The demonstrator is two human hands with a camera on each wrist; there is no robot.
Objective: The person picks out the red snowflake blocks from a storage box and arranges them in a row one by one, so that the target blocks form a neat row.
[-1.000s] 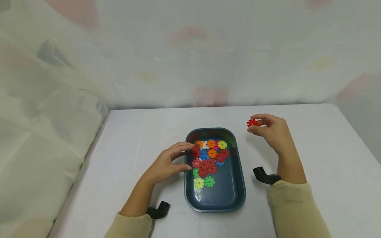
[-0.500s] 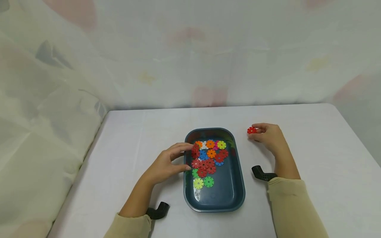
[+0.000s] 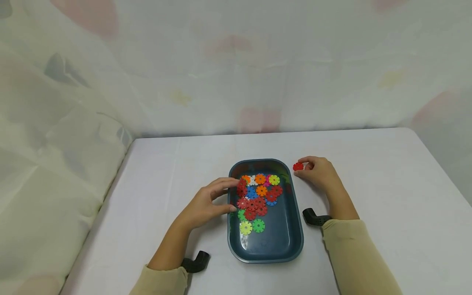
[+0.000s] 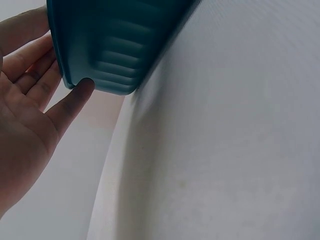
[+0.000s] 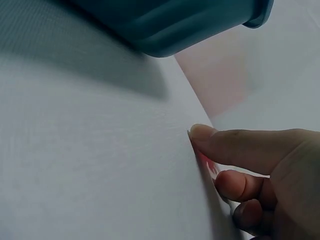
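Observation:
A dark blue-green tray (image 3: 280, 237) holds several toothed plastic discs, such as a green disc (image 3: 258, 225), a yellow disc (image 3: 274, 180) and overlapping red ones. My left hand (image 3: 206, 203) rests at its left rim, fingers spread, the fingertips just over the edge. In the left wrist view the thumb of the left hand (image 4: 30, 110) lies against the outer wall of the tray (image 4: 120, 45). Right of the tray's far corner, my right hand (image 3: 318, 174) pinches a red toothed disc (image 3: 298, 166) by its edge. The right wrist view shows that disc (image 5: 207, 163) close to the table, partly covered by fingers.
A white cloth-covered table (image 3: 391, 196) lies under everything. Behind it hangs a pale patterned curtain (image 3: 206, 73), with more fabric (image 3: 55, 164) along the left side. Black curved mounts are strapped to the left wrist (image 3: 196, 262) and right wrist (image 3: 315, 218).
With the red disc, my right hand has moved left and nearer to me, down beside the tray's right rim. The left hand and the tray have stayed in place.

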